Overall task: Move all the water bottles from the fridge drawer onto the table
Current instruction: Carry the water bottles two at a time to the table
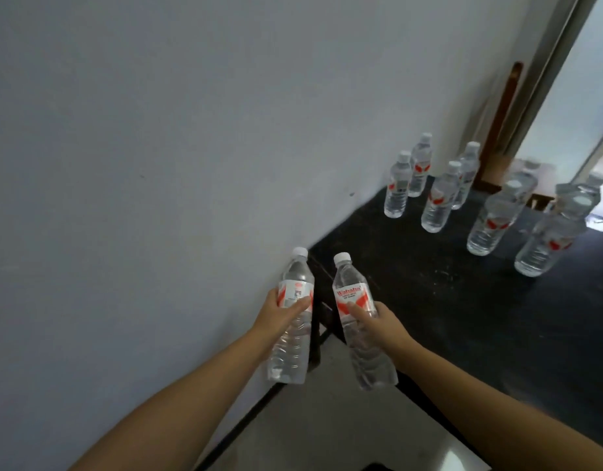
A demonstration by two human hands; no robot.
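Clear plastic bottle, white-capped, sits gripped in the left hand just short of the black desk corner. Beside it the right hand grips a second bottle over the desk's near edge. Farther along the desk stand more bottles, upright, by the wall.

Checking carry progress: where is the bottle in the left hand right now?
In the head view, lower centre: the left hand grips the bottle off the near corner of the black table, beside the wall, not yet over the tabletop.
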